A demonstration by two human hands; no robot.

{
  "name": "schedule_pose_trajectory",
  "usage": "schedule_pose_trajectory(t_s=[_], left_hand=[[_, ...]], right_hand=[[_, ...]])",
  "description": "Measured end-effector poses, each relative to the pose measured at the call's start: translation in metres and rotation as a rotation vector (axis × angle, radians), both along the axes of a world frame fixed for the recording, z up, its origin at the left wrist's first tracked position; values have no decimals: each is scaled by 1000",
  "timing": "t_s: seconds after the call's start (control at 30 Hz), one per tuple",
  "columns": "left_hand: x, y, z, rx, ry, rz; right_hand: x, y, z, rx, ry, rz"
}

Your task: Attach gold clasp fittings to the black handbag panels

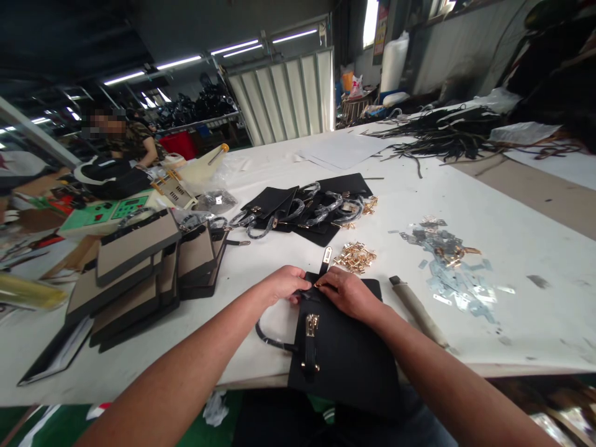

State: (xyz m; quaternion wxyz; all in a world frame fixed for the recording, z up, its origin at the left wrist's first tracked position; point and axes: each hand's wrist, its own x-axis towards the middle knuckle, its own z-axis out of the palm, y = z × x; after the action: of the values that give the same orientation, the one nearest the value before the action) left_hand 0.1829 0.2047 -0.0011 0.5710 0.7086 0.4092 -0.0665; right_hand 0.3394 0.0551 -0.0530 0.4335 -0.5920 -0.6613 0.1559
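A black bag panel (349,354) lies at the table's front edge, partly over my lap, with a wrapped handle (272,338) curving out on its left. Gold hardware (311,325) sits on a short strap of the panel. My left hand (289,284) grips the panel's upper left edge, thumb on top. Beside it my right hand (344,290) pinches a small gold fitting against the panel; its fingers hide most of the fitting. A strap end with a gold plate (327,256) sticks up past the hands. Just beyond lies a pile of gold fittings (354,257).
Stacked grey-and-black panels (135,261) stand at left. More black panels with wrapped handles (302,208) lie ahead. Thin metal plates (459,273) are scattered at right, near a cloth-wrapped bar (419,313). Black strips (447,127) heap at far right. Another person (125,139) sits at far left.
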Motion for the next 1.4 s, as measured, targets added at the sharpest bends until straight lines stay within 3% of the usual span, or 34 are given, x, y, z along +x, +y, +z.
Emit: schedule_pose_trajectory(t_s=[0.8, 1.4], left_hand=[[9, -10, 11, -39, -18, 100], [20, -24, 11, 88, 36, 204]], right_hand=[[7, -2, 0, 79, 182, 25], [6, -3, 1, 59, 95, 19]])
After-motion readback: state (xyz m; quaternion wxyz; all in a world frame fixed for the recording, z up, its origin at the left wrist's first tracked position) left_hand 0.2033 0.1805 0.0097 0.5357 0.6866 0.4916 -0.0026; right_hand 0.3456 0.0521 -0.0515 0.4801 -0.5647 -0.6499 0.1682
